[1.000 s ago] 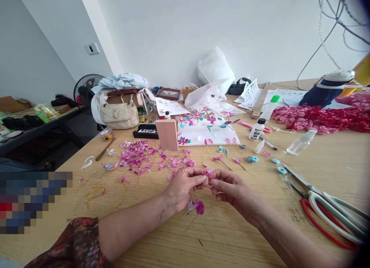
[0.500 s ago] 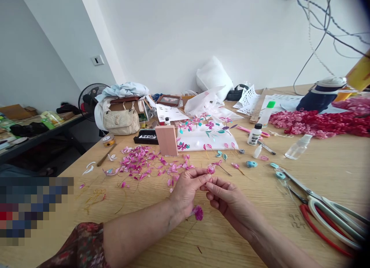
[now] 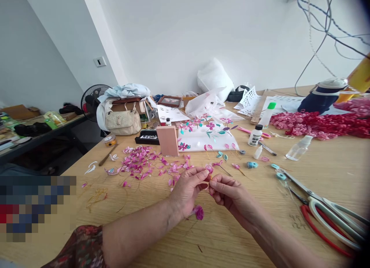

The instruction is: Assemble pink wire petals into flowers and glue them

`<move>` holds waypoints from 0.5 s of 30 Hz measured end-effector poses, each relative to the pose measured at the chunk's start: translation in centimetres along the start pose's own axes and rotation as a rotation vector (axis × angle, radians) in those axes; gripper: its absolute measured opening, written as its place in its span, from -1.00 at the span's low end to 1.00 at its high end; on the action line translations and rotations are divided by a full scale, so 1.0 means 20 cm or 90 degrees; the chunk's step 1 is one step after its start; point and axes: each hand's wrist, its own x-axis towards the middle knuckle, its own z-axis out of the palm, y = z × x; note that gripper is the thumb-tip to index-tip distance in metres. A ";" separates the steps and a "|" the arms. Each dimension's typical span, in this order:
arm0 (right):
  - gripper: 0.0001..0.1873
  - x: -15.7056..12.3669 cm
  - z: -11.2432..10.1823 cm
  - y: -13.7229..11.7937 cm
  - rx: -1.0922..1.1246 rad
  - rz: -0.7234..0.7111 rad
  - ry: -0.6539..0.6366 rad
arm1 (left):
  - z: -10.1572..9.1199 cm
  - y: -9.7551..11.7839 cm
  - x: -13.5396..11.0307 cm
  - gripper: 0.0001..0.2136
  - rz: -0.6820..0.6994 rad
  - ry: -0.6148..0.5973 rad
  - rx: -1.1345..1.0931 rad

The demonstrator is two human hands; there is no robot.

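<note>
My left hand (image 3: 187,191) and my right hand (image 3: 228,193) meet above the wooden table (image 3: 225,237), fingertips pinched together. Between them they grip a small pink petal piece (image 3: 209,169) on a thin stem. A darker pink flower piece (image 3: 198,212) lies on the table under my left wrist. Several loose pink petals (image 3: 144,164) are scattered to the left of my hands.
Large scissors (image 3: 326,214) with red and grey handles lie at the right. Glue bottles (image 3: 255,135), a clear bottle (image 3: 297,148), teal tape rolls (image 3: 252,164), a wooden block (image 3: 167,141), a white sheet with flower work (image 3: 208,139), a beige handbag (image 3: 123,121) and a red flower heap (image 3: 318,123) sit further back.
My right hand's fingertips have closed in on the petal piece beside my left fingers. The view has shifted a little.
</note>
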 end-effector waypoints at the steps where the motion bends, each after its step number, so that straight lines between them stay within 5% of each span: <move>1: -0.79 0.00 0.00 0.00 -0.007 0.008 -0.008 | -0.01 0.00 0.00 -0.86 -0.001 -0.005 0.007; 15: -0.76 -0.03 0.01 -0.07 -0.225 0.054 -0.056 | -0.12 0.13 0.03 -0.76 0.007 -0.082 0.280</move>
